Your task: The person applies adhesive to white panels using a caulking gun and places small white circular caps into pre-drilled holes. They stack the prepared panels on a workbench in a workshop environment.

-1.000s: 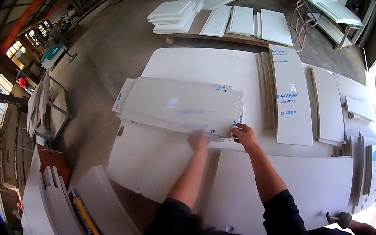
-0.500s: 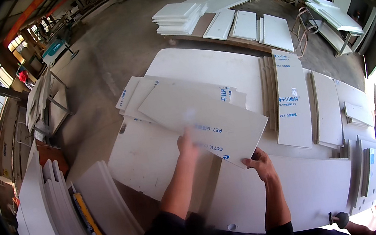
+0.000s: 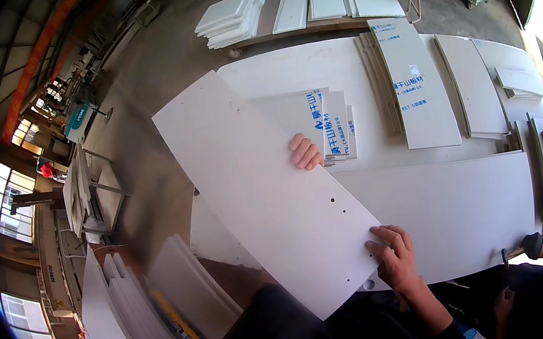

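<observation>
A long white panel [image 3: 254, 192] with several small drilled holes near one end slants across the middle, its near corner close to my body. The fingers of my left hand [image 3: 307, 152] curl over its far right edge; the rest of that hand is hidden beneath. My right hand [image 3: 396, 256] grips the same edge lower down, near the holes. Behind the panel, a few boards with blue print [image 3: 337, 126] lie overlapped on the large white worktop [image 3: 272, 66], partly covered by it.
More printed boards [image 3: 411, 82] and plain panels [image 3: 473, 84] lie to the right. White panels [image 3: 119, 313] stand at the left, with a yellow tube [image 3: 176, 317] among them. At lower right, another person's hand is by a dark-headed tool [image 3: 532, 246]. A loaded cart [image 3: 321, 26] stands beyond.
The panel has been turned over from its blue-printed face to its plain face with holes. It has swung closer to me, and my left hand now grips its far edge. The view has shifted.
</observation>
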Demonstrator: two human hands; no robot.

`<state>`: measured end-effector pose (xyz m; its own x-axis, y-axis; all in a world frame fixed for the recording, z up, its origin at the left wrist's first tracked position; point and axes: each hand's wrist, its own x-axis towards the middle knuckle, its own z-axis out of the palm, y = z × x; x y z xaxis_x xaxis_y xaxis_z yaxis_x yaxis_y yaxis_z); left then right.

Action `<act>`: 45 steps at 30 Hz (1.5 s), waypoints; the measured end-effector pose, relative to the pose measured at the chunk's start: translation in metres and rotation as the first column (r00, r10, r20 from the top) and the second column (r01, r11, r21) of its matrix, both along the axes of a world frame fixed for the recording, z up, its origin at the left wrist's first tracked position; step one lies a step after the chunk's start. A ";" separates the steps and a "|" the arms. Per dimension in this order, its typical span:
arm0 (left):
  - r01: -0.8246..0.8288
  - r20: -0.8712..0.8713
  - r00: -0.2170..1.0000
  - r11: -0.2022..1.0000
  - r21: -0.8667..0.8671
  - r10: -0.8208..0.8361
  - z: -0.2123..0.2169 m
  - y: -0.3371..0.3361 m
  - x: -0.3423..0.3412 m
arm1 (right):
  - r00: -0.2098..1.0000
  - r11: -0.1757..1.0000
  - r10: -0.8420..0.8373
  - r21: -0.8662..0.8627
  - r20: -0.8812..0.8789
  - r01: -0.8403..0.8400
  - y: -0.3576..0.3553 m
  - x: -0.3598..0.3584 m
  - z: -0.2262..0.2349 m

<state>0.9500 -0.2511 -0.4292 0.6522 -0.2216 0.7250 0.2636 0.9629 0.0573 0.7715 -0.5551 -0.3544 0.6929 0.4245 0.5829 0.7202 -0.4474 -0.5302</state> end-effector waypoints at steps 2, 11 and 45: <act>0.004 0.042 0.999 0.998 0.065 -0.007 0.006 -0.005 0.003 | 1.000 0.999 -0.016 0.028 -0.018 0.016 -0.004 -0.002 -0.010; 0.033 0.037 0.999 0.995 0.097 -0.037 -0.024 -0.018 0.004 | 0.993 0.999 -0.030 0.009 -0.113 0.031 -0.025 -0.010 -0.014; 0.288 -0.190 0.249 0.115 0.951 0.950 -0.037 -0.032 -0.146 | 0.650 0.070 0.522 0.787 -0.552 0.613 -0.122 0.264 -0.111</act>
<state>0.8043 -0.2835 -0.4667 0.7688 0.3824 -0.5126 0.3964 0.3441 0.8512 1.0353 -0.6766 -0.4651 0.9725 -0.1039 -0.2086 -0.0447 0.7952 -0.6046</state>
